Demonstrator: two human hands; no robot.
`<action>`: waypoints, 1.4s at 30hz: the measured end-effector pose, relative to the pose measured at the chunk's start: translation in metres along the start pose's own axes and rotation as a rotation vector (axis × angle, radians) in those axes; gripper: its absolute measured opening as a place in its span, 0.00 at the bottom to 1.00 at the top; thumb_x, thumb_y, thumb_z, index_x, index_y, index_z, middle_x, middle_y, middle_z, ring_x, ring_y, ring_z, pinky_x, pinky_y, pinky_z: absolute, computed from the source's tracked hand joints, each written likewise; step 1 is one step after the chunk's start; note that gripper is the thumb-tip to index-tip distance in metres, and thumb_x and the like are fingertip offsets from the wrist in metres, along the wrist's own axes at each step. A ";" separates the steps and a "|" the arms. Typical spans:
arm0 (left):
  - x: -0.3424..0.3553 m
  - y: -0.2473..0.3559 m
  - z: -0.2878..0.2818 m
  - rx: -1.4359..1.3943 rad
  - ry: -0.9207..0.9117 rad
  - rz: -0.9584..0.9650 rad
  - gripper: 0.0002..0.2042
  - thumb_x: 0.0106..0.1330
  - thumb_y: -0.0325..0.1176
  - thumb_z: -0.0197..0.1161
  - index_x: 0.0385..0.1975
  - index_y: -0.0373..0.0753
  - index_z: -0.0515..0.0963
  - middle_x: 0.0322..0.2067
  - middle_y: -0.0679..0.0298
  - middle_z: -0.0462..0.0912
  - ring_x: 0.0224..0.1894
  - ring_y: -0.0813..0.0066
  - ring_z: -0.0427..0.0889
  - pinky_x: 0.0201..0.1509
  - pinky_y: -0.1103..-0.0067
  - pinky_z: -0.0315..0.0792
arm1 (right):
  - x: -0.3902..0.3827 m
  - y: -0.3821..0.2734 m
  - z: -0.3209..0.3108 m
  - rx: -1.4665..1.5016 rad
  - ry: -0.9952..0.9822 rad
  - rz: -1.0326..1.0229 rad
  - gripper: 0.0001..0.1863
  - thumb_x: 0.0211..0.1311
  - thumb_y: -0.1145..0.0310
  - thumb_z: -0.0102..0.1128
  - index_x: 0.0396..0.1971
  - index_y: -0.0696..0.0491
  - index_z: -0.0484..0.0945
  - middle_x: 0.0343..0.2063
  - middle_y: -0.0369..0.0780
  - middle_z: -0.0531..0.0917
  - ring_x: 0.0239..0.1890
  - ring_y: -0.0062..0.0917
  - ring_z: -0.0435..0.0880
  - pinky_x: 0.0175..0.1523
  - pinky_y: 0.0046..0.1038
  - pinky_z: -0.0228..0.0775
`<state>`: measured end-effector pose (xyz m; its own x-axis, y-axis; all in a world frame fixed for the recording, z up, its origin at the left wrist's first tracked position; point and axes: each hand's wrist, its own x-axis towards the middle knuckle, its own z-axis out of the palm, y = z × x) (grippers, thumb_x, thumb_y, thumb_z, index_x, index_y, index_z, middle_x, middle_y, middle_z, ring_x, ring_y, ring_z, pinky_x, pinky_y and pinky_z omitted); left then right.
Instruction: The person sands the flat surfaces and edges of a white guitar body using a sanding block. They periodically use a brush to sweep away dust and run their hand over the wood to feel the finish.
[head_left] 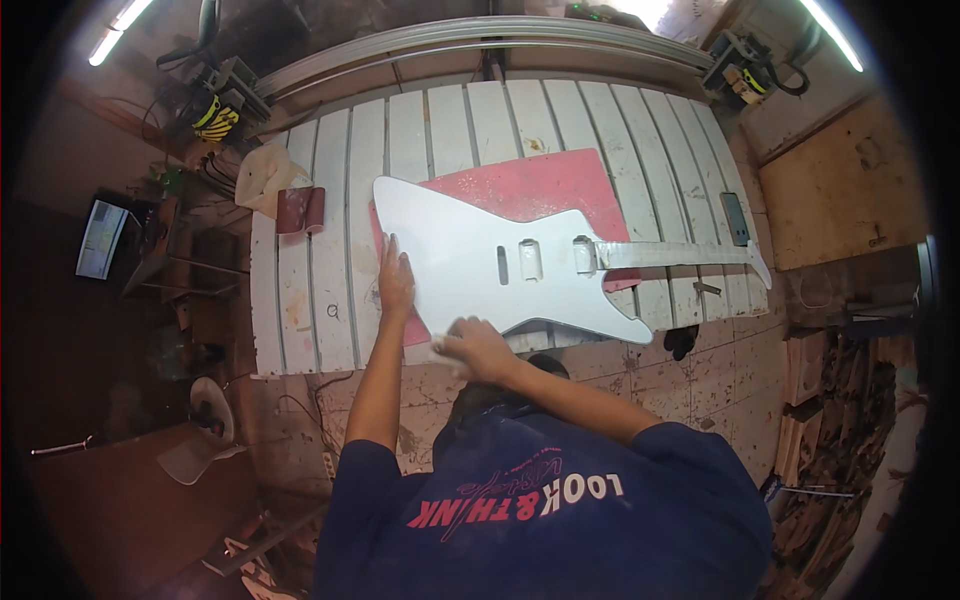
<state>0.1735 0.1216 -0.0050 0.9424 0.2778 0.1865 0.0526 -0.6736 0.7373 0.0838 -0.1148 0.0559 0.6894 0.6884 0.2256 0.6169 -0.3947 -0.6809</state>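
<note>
Guitar body (480, 262), white and angular, lying flat on a red sheet (540, 185) on the slatted white workbench (330, 250). Nearest, right hand (478, 348) curled over at the body's lower edge, fingers bent onto something pale and small; too blurred to tell what, or how tight the clench. Just left of those fingers, left hand (396, 282) pressed palm-down on the body's rear corner, fingers (393, 252) stretched flat and released, gripping nothing. Beyond the right fingertips, two pickup cavities (530, 258) cut into the white face, then the pale neck (680, 254) running away rightward to a pointed headstock (760, 268). Further left of the left fingers, a folded brown sanding sheet (300, 208) beside a crumpled cream cloth (265, 175). Past the headstock, a dark flat block (735, 218) on the slats. Farthest out, a long grey rail (480, 35) across the bench's back edge, and a lit screen (100, 238) well off to the left.
</note>
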 end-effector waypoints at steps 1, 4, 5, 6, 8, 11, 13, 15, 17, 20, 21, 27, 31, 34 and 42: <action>0.002 0.005 0.000 0.134 -0.046 -0.020 0.30 0.81 0.39 0.50 0.77 0.28 0.58 0.78 0.41 0.57 0.80 0.43 0.55 0.83 0.58 0.51 | -0.016 0.002 -0.011 0.168 -0.131 -0.046 0.30 0.47 0.63 0.78 0.55 0.49 0.83 0.43 0.44 0.80 0.47 0.43 0.80 0.53 0.43 0.71; -0.028 0.095 0.038 0.587 -0.181 -0.136 0.35 0.80 0.48 0.50 0.78 0.29 0.55 0.81 0.44 0.50 0.83 0.43 0.46 0.83 0.49 0.43 | -0.086 0.024 -0.057 0.277 -0.126 0.205 0.32 0.46 0.62 0.80 0.56 0.53 0.84 0.46 0.45 0.82 0.52 0.44 0.80 0.62 0.42 0.71; -0.035 0.078 0.042 0.688 -0.140 -0.027 0.38 0.79 0.53 0.49 0.79 0.31 0.55 0.81 0.46 0.48 0.84 0.44 0.42 0.83 0.43 0.38 | -0.097 0.017 -0.066 0.308 -0.023 0.241 0.32 0.47 0.63 0.80 0.56 0.54 0.84 0.48 0.46 0.82 0.54 0.42 0.81 0.63 0.41 0.72; -0.047 0.105 0.060 0.749 -0.275 0.011 0.37 0.81 0.54 0.45 0.80 0.33 0.52 0.83 0.51 0.46 0.84 0.47 0.40 0.83 0.45 0.37 | -0.124 0.024 -0.077 0.319 0.089 0.333 0.31 0.48 0.65 0.79 0.55 0.55 0.84 0.50 0.46 0.83 0.56 0.41 0.81 0.65 0.40 0.72; -0.083 0.126 0.085 0.610 -0.287 0.158 0.40 0.76 0.55 0.53 0.79 0.32 0.56 0.82 0.50 0.50 0.84 0.49 0.43 0.84 0.47 0.37 | -0.157 0.019 -0.103 0.364 0.195 0.573 0.29 0.52 0.68 0.76 0.57 0.56 0.83 0.51 0.46 0.83 0.57 0.39 0.82 0.65 0.38 0.73; -0.133 0.179 0.130 0.528 -0.374 0.368 0.41 0.76 0.59 0.53 0.80 0.37 0.55 0.82 0.52 0.51 0.84 0.55 0.45 0.84 0.47 0.39 | -0.217 0.044 -0.114 0.374 0.467 0.642 0.28 0.55 0.70 0.73 0.58 0.58 0.81 0.52 0.45 0.83 0.55 0.34 0.83 0.63 0.34 0.75; -0.163 0.198 0.151 0.474 -0.449 0.608 0.42 0.75 0.62 0.52 0.80 0.39 0.56 0.81 0.54 0.52 0.84 0.55 0.48 0.84 0.49 0.41 | -0.245 0.050 -0.114 0.493 0.598 0.675 0.29 0.56 0.69 0.72 0.59 0.59 0.80 0.52 0.44 0.83 0.54 0.30 0.83 0.62 0.33 0.75; -0.176 0.203 0.158 0.433 -0.455 0.712 0.42 0.75 0.62 0.53 0.80 0.39 0.56 0.81 0.54 0.53 0.83 0.55 0.49 0.84 0.51 0.42 | -0.267 0.055 -0.116 0.572 0.745 0.735 0.29 0.59 0.69 0.71 0.61 0.62 0.77 0.53 0.44 0.84 0.54 0.27 0.83 0.60 0.31 0.76; -0.170 0.210 0.162 0.376 -0.573 0.666 0.42 0.74 0.62 0.54 0.79 0.38 0.57 0.81 0.53 0.55 0.83 0.55 0.51 0.84 0.53 0.42 | -0.290 0.057 -0.119 0.612 0.809 0.769 0.29 0.59 0.71 0.71 0.61 0.62 0.77 0.53 0.44 0.83 0.55 0.28 0.83 0.62 0.31 0.75; -0.136 0.173 0.128 0.398 -0.483 0.372 0.43 0.75 0.61 0.53 0.80 0.37 0.55 0.81 0.53 0.53 0.84 0.55 0.49 0.84 0.53 0.41 | -0.318 0.054 -0.126 0.630 0.873 0.793 0.29 0.59 0.72 0.71 0.61 0.63 0.77 0.54 0.45 0.83 0.55 0.29 0.83 0.64 0.31 0.73; -0.120 0.141 0.104 0.462 -0.409 0.249 0.43 0.75 0.62 0.52 0.80 0.37 0.54 0.82 0.53 0.52 0.84 0.56 0.49 0.84 0.53 0.40 | -0.322 0.052 -0.125 0.658 0.872 0.792 0.29 0.59 0.72 0.71 0.61 0.63 0.77 0.54 0.45 0.83 0.56 0.29 0.83 0.63 0.31 0.73; -0.100 0.089 0.041 0.632 -0.167 -0.168 0.43 0.77 0.64 0.46 0.81 0.36 0.52 0.82 0.50 0.48 0.85 0.51 0.42 0.85 0.52 0.38 | -0.383 0.061 -0.129 0.651 0.973 0.836 0.29 0.62 0.72 0.70 0.63 0.63 0.75 0.54 0.47 0.83 0.55 0.29 0.83 0.62 0.31 0.75; -0.131 0.130 0.091 0.640 -0.131 -0.066 0.46 0.76 0.64 0.48 0.79 0.28 0.52 0.81 0.45 0.48 0.85 0.51 0.41 0.85 0.53 0.37 | -0.391 0.054 -0.128 0.731 1.004 0.889 0.28 0.64 0.72 0.69 0.63 0.64 0.75 0.53 0.47 0.83 0.54 0.29 0.83 0.60 0.31 0.76; -0.166 0.172 0.146 0.481 -0.189 0.223 0.47 0.73 0.64 0.54 0.79 0.30 0.53 0.81 0.45 0.51 0.84 0.50 0.46 0.84 0.49 0.35 | -0.375 0.048 -0.123 0.751 0.966 0.873 0.28 0.64 0.72 0.68 0.63 0.64 0.75 0.53 0.47 0.83 0.54 0.29 0.83 0.58 0.31 0.77; -0.231 0.260 0.200 0.281 -0.540 0.747 0.48 0.71 0.68 0.55 0.79 0.34 0.56 0.79 0.50 0.57 0.83 0.53 0.51 0.82 0.47 0.45 | -0.362 0.063 -0.142 0.714 1.091 0.770 0.28 0.65 0.71 0.67 0.64 0.61 0.75 0.53 0.46 0.83 0.54 0.28 0.83 0.58 0.32 0.77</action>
<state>0.0354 -0.2547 0.0130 0.7858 -0.5948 0.1694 -0.6118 -0.7075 0.3537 -0.0731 -0.4752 0.0299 0.8816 -0.4439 -0.1605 -0.1022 0.1526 -0.9830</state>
